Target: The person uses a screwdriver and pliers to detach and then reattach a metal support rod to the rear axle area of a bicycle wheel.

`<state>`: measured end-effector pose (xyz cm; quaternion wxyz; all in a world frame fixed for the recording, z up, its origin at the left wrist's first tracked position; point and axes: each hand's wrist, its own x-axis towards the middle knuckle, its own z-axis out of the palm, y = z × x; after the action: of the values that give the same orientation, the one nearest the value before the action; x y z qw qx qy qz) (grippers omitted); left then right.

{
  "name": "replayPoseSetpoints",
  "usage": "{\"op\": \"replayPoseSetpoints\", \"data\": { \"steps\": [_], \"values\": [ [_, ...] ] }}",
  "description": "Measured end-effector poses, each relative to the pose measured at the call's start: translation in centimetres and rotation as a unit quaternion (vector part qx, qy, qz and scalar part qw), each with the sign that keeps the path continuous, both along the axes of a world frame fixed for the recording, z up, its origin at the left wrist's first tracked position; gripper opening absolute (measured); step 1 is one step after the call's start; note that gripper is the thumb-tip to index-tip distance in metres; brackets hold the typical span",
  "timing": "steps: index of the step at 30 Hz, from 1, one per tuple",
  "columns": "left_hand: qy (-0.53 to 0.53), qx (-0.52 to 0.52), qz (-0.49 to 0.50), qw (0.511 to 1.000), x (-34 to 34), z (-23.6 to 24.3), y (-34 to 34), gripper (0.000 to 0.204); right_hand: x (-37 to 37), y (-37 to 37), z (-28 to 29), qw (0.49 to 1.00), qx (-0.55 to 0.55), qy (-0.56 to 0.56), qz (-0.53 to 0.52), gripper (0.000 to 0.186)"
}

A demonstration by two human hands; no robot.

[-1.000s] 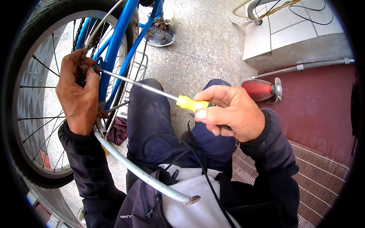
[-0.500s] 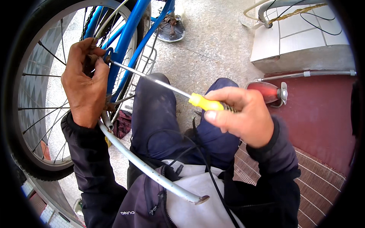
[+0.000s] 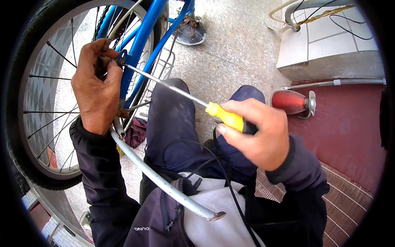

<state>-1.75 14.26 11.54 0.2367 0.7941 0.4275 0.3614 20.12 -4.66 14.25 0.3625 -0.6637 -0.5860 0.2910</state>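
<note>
My right hand [image 3: 263, 133] holds a screwdriver [image 3: 230, 117] by its yellow and black handle, thumb and fingers closed around it. The long metal shaft slants up to the left, and its tip meets a small fitting on the blue bicycle frame [image 3: 141, 41]. Beside that fitting, my left hand [image 3: 98, 88] pinches a small brownish metal part [image 3: 106, 61]; the fingers hide most of it. Just behind this hand stands the spoked wheel [image 3: 43, 45] with its black tyre. A pale curved metal tube [image 3: 162, 181] runs from below my left wrist across my front.
A red, rounded object with a metal bracket [image 3: 290, 102] lies on the dark red floor to the right. Beyond it is a white tiled step [image 3: 325, 45] with cables. A shoe [image 3: 191, 31] shows at the top. A striped mat [image 3: 345, 197] lies at lower right.
My right hand has shifted slightly down along with a changed grip, so the handle's black end now shows. The screwdriver tip stays at the fitting. The whole view has shifted a little.
</note>
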Motion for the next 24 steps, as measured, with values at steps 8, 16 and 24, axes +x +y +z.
{"op": "replayPoseSetpoints", "data": {
  "steps": [8,16,24],
  "values": [
    [0.017,0.009,0.004,1.000,-0.1,-0.1,0.1,0.036,1.1,0.7,1.2,0.986,-0.079,0.142,0.030,0.037],
    [0.006,0.024,-0.003,1.000,-0.2,-0.2,0.1,0.035,-0.1,0.2,0.9,0.997,0.034,-0.072,0.011,0.031],
    [0.001,0.010,-0.002,1.000,-0.1,-0.2,0.2,0.034,0.6,0.9,1.3,0.993,-0.065,0.094,0.002,0.034]
  ]
}}
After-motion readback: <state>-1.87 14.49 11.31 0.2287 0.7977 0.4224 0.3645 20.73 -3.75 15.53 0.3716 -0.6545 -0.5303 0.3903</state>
